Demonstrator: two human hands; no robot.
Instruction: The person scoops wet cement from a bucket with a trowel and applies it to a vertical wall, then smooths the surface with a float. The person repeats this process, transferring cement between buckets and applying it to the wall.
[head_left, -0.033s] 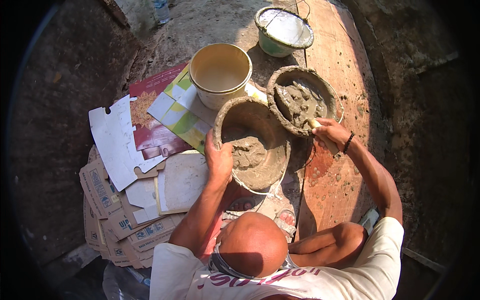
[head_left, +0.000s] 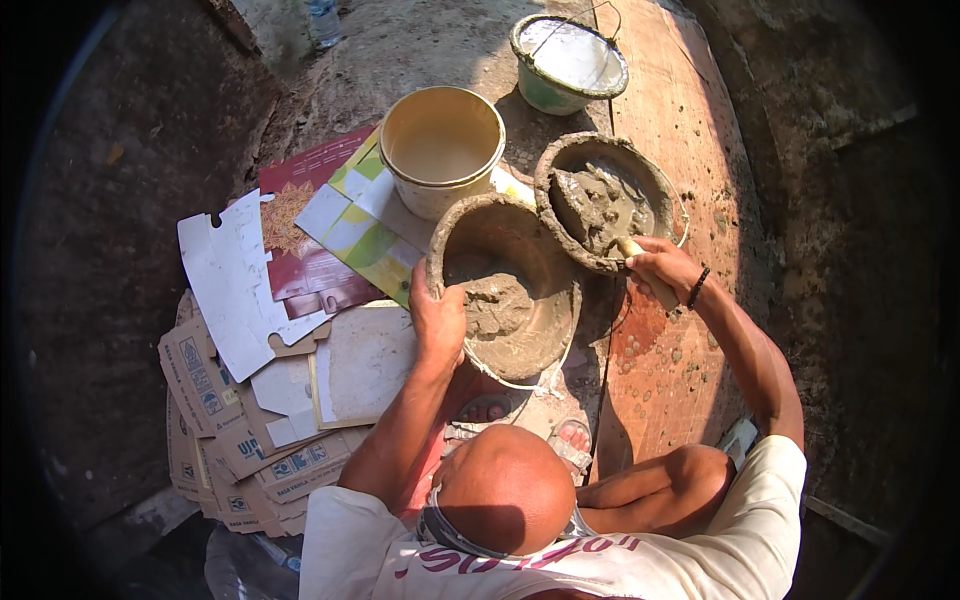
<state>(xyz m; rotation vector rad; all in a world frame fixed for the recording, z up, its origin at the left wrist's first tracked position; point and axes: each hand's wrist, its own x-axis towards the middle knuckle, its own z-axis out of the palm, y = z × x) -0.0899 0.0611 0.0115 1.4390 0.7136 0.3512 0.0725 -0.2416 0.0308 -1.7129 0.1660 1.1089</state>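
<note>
My left hand (head_left: pixel 438 325) is closed on the left rim of a mortar-crusted bucket (head_left: pixel 545 260), thumb on the inner side. This bucket tilts toward me, with a lump of wet grey mortar (head_left: pixel 497 305) low inside. In my right hand (head_left: pixel 665 268) is the pale wooden handle of a trowel (head_left: pixel 630 247). Its working end lies in a second bucket (head_left: pixel 552 225), farther right, and mortar hides most of it. Thick wet mortar (head_left: pixel 612 205) fills part of that bucket. The two bucket rims nearly meet.
Beyond stand a cream bucket (head_left: pixel 400 180) of cloudy liquid and a green bucket (head_left: pixel 550 97) with white contents. Flattened cardboard (head_left: pixel 215 385) and printed sheets (head_left: pixel 320 270) spread at left. A spattered wooden board (head_left: pixel 665 370) runs along the right. Dark walls flank both sides.
</note>
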